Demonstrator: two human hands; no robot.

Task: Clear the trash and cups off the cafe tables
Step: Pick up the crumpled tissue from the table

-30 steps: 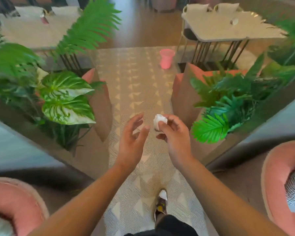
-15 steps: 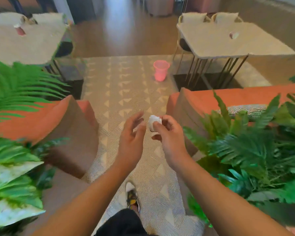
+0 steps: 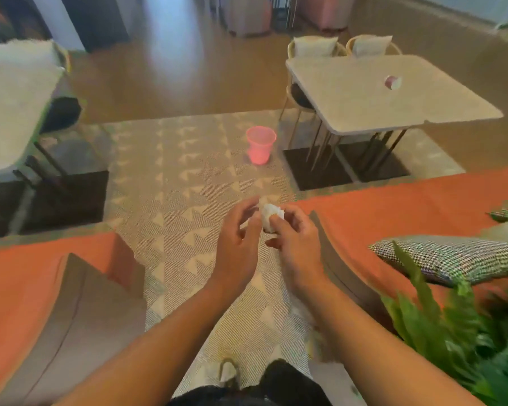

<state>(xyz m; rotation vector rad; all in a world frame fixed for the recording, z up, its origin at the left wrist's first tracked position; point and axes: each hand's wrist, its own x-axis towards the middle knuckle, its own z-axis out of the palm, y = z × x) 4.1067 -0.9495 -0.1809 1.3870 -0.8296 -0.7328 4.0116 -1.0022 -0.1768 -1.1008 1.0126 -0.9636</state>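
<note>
Head cam, bit smeary. Pinching a crumpled white paper wad [image 3: 272,217] with the right hand [image 3: 294,244], curled round it, out front over the patterned rug [image 3: 173,186]. Holding the left hand [image 3: 237,243] relaxed and loosely spread just beside it; can't tell if touching the wad. Seeing a pink wastebasket [image 3: 260,145] upright on the rug further ahead, near the right-side cafe table [image 3: 349,95]. Spotting a small cup [image 3: 392,82] on that tabletop, maybe tipped on its side.
</note>
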